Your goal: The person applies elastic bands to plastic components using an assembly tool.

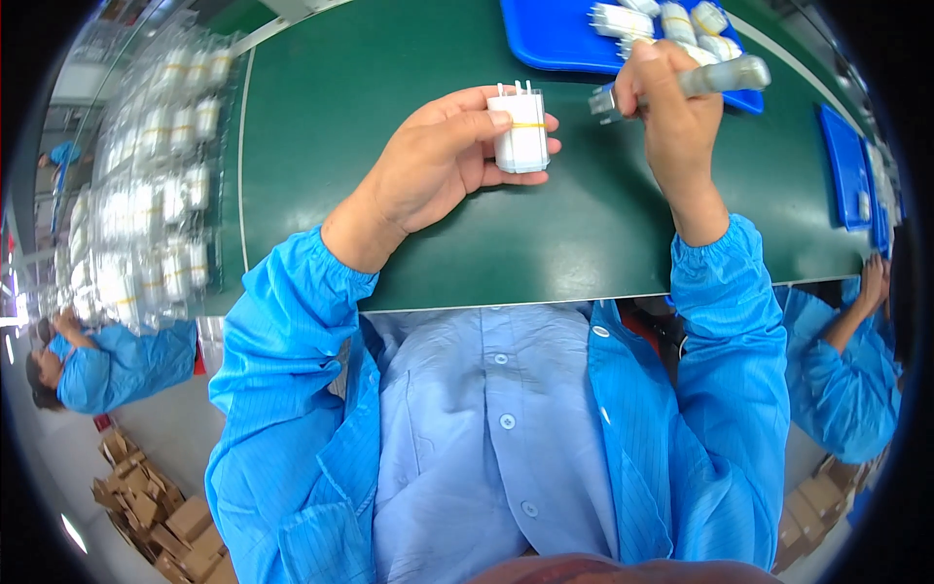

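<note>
Over the green table (428, 273), my left hand (428, 156) grips a small white block-shaped pack (523, 148) upright between thumb and fingers. A yellow band runs round the pack's middle, and short white stubs stick up from its top. My right hand (676, 131) is closed round a stick-like tool (725, 78) with a pale grey, rounded handle. The tool's metal-looking end points left toward the pack and stays apart from it. Its exact kind is too blurred to make out.
At the far right of the table a blue tray (550, 49) holds several similar white packs (679, 21). Clear plastic trays (161, 165) of banded packs stand on the left. More blue trays (844, 170) lie at the right edge. Co-workers (126, 365) in blue sit at both sides; cardboard boxes (161, 506) lie on the floor.
</note>
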A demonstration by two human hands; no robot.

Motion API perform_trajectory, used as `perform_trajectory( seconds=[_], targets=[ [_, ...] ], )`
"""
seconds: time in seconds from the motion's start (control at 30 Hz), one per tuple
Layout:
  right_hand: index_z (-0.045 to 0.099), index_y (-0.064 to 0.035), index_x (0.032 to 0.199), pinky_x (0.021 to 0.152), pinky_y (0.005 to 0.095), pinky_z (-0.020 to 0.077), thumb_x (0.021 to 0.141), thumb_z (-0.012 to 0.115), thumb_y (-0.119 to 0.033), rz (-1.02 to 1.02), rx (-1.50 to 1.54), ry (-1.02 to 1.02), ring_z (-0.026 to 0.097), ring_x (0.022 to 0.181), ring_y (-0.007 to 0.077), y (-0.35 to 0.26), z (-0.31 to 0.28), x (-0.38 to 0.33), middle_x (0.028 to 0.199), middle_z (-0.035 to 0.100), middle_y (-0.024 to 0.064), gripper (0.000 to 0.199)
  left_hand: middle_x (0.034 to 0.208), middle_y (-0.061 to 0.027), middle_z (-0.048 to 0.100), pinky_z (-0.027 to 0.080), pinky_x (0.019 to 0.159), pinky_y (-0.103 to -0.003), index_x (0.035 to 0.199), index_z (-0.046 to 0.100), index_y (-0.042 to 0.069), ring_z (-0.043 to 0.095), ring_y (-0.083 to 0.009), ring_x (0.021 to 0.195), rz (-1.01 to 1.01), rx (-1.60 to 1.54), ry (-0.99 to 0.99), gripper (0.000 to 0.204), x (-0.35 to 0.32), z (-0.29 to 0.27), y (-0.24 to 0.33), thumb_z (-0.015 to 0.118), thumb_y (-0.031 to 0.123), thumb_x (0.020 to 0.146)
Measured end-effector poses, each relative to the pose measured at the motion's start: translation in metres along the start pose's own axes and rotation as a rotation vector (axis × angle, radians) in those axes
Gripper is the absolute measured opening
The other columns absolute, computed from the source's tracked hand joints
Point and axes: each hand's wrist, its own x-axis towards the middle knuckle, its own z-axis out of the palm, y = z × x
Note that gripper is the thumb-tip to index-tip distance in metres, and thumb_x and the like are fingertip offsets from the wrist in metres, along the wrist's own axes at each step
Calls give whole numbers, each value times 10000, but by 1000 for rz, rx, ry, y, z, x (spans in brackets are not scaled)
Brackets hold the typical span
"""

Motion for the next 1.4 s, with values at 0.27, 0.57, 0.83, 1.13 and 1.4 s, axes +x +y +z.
perform_trajectory(
  seconds=[0.27,0.57,0.83,1.13,1.4],
  targets=[
    [492,-72,639,460,280,310,960,628,-226,-153,-281,-279,391,511,76,30,27,-9,542,455,-22,382,1333,-293,509,535,933,-455,1399,381,-84,563,-385,1203,72,-255,-46,543,-45,-18,21,458,245,975],
    [510,-82,700,547,231,328,1004,557,-184,50,-240,-184,415,578,54,39,2,-18,623,477,-21,324,1245,-207,604,515,917,-381,1411,423,-18,618,-289,1128,599,385,404,570,-174,-18,105,590,165,898],
    [448,-101,678,515,238,278,1024,507,-237,22,-265,-193,369,549,59,38,21,-13,592,448,-16,376,1153,-145,672,482,919,-300,1317,557,-9,614,-199,1105,924,1177,1326,552,-357,-189,214,756,158,829],
    [443,-102,667,513,235,288,1022,511,-250,55,-271,-162,375,548,60,37,21,-9,594,453,-13,391,1071,-100,715,491,849,-288,1162,696,40,648,-162,967,637,1273,1651,387,-399,-252,207,686,318,892],
    [527,-97,659,522,260,347,957,628,-203,89,-306,-133,451,581,71,24,33,-12,620,497,-35,332,1017,-113,692,488,828,-291,1043,705,-13,633,-170,914,1239,1512,1280,158,-217,-60,154,600,75,964]
  ],
)
